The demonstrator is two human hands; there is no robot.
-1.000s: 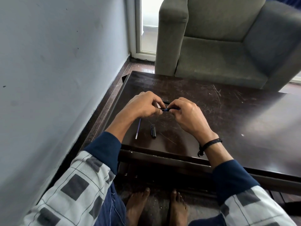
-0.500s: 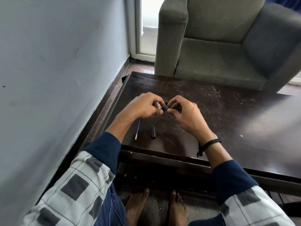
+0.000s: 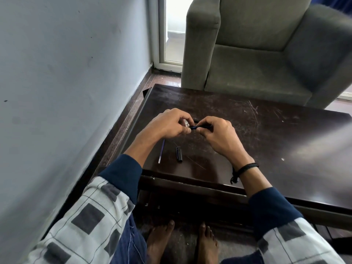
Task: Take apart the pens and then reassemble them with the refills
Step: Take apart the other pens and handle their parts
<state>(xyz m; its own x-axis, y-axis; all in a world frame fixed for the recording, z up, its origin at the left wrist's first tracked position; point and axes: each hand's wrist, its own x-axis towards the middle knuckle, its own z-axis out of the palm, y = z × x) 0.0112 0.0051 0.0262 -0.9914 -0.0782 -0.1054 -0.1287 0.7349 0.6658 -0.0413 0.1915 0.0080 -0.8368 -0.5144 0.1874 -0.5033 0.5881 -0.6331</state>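
Both hands meet above the dark wooden table (image 3: 266, 141). My left hand (image 3: 167, 124) pinches one end of a dark blue pen (image 3: 199, 127), and my right hand (image 3: 219, 136) grips its other end; most of the pen is hidden by the fingers. A small shiny tip piece shows at my left fingertips. On the table below my left hand lies a thin blue refill (image 3: 162, 151). A short black pen cap (image 3: 179, 154) lies just right of the refill, apart from it.
A grey armchair (image 3: 266, 54) stands behind the table's far edge. A pale wall (image 3: 66, 73) runs along the left, with a narrow strip of floor between it and the table. My bare feet (image 3: 182, 242) rest on the floor under the near edge.
The hands stay together on the pen, with only slight finger shifts. The refill and the cap on the table have not moved.
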